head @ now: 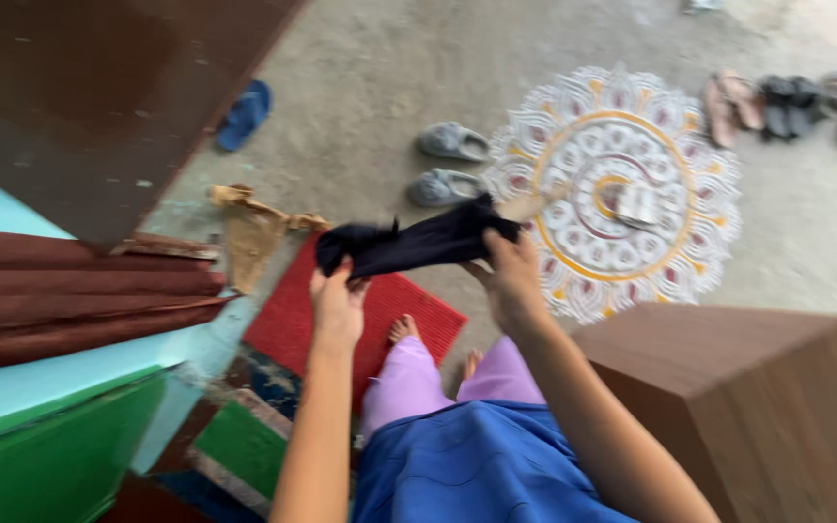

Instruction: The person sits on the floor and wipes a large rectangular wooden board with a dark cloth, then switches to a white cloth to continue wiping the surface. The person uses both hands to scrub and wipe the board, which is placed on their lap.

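Left hand [336, 308] and right hand [508, 281] each pinch an end of a dark cloth [417, 244], stretched between them in the air above the red mat's [293, 320] far edge. Grey slippers [449, 163] lie beyond on the floor.

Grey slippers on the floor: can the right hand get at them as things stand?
Probably not right now. The right hand is gripping one end of the dark cloth, held up with the left hand, and the grey slippers lie well beyond, down on the concrete floor.

Brown door [99, 107] crowds the left; wooden block [758, 407] the right; ahead open
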